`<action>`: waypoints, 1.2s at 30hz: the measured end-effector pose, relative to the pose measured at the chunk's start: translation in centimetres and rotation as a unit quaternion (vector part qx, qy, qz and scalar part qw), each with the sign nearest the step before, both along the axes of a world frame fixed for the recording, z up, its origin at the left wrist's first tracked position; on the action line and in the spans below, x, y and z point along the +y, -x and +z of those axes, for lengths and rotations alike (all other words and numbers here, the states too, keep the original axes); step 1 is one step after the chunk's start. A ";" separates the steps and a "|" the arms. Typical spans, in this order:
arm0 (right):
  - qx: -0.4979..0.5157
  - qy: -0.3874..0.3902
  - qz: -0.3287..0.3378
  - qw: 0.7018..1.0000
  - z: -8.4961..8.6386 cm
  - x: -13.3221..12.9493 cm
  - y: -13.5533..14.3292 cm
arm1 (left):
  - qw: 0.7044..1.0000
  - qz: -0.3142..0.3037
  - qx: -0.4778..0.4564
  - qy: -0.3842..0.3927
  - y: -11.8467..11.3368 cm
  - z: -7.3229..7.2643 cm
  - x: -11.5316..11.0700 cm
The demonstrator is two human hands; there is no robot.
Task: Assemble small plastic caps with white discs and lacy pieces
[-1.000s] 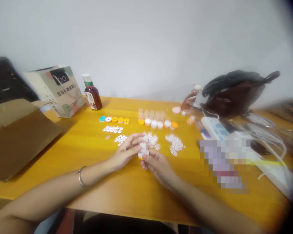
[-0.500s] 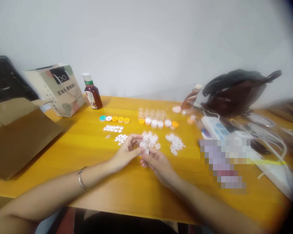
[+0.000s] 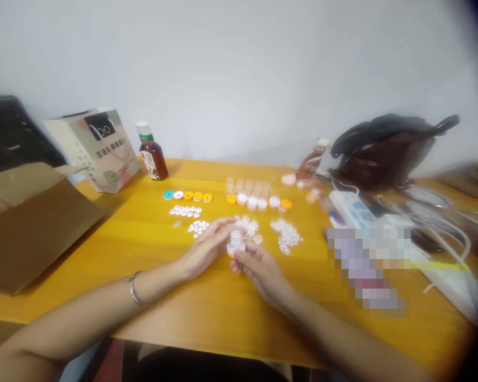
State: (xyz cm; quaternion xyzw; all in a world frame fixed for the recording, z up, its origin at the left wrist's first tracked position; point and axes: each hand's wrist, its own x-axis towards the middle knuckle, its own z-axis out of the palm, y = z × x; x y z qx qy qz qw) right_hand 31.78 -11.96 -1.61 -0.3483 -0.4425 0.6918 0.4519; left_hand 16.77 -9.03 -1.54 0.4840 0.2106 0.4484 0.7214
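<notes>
Above the table, my right hand grips a small clear container with an orange base near its lower end. My left hand is at the container's left side, its fingers extended and lying against or very near it. Behind the hands are loose translucent white pieces, with another pile of them to the right. Small white round pieces lie left of the container. Farther back stand several clear containers with orange and white lids, and a row of teal, white and orange rings.
An open cardboard box and a paper bag occupy the left. A dark red bottle stands beside the bag. To the right are a brown bottle, a dark bag, a power strip and cables.
My left fingers have loosened from the container and straightened, showing more of its clear body. My right hand keeps its grip. The view has shifted slightly.
</notes>
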 end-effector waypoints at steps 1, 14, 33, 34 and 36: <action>-0.002 -0.001 0.000 1.000 0.0 0.0 0.0 | 1.000 0.018 0.005 -0.010 0.0 0.0 0.0; 0.016 0.008 0.006 1.000 0.1 -0.1 0.0 | 0.997 -0.072 -0.023 0.000 0.1 0.0 0.1; -0.072 -0.073 -0.008 0.995 0.3 -0.1 0.0 | 0.986 0.068 0.132 -0.071 0.1 0.2 0.0; -0.075 -0.080 -0.004 0.994 0.3 -0.2 0.0 | 0.985 0.072 0.134 -0.083 0.2 0.4 -0.1; -0.073 -0.088 0.006 0.993 0.2 -0.3 0.0 | 0.985 0.055 0.127 -0.107 0.4 0.7 -0.2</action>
